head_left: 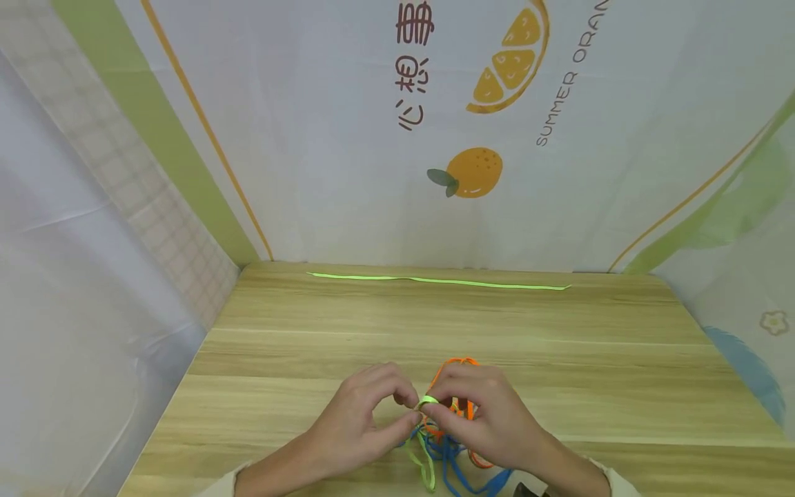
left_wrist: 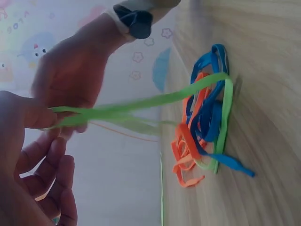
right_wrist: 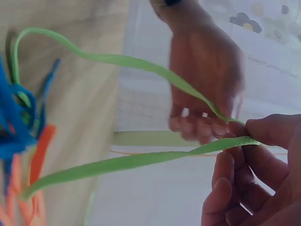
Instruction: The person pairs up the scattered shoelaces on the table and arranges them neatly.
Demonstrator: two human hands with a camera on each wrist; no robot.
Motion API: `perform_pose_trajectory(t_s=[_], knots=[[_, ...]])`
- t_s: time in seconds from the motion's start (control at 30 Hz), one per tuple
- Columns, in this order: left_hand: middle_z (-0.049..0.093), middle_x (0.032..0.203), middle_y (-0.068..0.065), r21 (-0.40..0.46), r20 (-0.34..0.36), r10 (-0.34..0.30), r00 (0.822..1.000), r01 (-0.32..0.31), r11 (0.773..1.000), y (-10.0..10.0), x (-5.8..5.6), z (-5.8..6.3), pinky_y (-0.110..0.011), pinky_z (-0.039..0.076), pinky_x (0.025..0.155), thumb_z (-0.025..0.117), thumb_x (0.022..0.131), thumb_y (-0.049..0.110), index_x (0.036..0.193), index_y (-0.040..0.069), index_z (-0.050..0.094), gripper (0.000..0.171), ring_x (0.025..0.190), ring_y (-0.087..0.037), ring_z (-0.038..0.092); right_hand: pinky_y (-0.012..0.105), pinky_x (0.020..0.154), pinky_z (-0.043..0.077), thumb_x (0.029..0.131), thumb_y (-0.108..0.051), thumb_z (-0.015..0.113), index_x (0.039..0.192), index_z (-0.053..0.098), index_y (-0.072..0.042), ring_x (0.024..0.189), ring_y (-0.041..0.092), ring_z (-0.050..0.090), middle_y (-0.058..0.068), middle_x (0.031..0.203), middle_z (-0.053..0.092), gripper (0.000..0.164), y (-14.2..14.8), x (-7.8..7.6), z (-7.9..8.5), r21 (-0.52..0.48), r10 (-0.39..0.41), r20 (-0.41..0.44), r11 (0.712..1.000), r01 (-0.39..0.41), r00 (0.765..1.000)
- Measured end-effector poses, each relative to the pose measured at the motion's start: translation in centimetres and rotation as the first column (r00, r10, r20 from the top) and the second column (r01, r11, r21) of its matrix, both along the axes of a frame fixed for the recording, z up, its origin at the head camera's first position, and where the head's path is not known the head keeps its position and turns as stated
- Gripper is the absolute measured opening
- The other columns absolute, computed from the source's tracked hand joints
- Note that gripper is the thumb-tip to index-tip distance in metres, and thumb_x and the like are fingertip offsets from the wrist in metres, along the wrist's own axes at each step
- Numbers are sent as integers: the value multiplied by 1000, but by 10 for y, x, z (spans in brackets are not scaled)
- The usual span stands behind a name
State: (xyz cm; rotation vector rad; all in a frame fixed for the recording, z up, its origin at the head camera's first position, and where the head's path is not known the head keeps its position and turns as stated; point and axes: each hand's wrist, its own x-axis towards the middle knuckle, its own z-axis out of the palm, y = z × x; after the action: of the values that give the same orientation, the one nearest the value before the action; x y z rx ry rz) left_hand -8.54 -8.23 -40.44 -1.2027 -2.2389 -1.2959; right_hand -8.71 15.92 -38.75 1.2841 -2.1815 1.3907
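Note:
A flat light-green shoelace is held up between the two hands in the head view. My left hand pinches it between thumb and forefinger, and my right hand pinches it just beside, the fingertips nearly meeting. In the right wrist view, two strands of the green shoelace run from the right fingertips down to the table. Below the hands lies a loose tangle of laces: an orange shoelace, a blue shoelace and lower lengths of the green one. The right hand partly covers this tangle in the head view.
Another light-green shoelace lies stretched nearly straight along the back of the wooden table. Behind it hangs a white curtain printed with oranges. A small dark object shows at the bottom edge near the right forearm.

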Motion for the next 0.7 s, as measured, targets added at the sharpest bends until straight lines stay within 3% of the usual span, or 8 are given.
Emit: perform_pose_trajectory(t_s=[0.17, 0.37, 0.7], knots=[[66, 96, 14, 4, 2, -32, 999, 32, 999, 7, -2, -2, -28, 51, 85, 85, 93, 9, 98, 25, 69, 23, 91, -3, 60, 21, 63, 50, 97, -1, 80, 93, 76, -26, 77, 3, 61, -14, 88, 69, 27, 4, -4, 21, 4, -47, 3, 999, 47, 999], [64, 93, 17, -42, 32, -39, 999, 40, 998, 9, -3, -16, -25, 51, 84, 87, 93, 12, 95, 25, 69, 22, 91, -2, 58, 22, 61, 48, 94, 3, 82, 93, 78, -25, 73, 4, 59, -13, 89, 69, 28, 11, -13, 41, -18, -107, -29, 994, 106, 994], [67, 94, 18, -199, 192, -5, 981, 43, 979, 4, -9, -45, -27, 50, 84, 85, 97, 20, 93, 21, 77, 10, 90, 0, 59, 26, 63, 46, 91, 12, 78, 97, 79, -23, 75, 9, 59, -9, 90, 71, 36, 32, -24, 59, -70, -176, -48, 983, 172, 983]])
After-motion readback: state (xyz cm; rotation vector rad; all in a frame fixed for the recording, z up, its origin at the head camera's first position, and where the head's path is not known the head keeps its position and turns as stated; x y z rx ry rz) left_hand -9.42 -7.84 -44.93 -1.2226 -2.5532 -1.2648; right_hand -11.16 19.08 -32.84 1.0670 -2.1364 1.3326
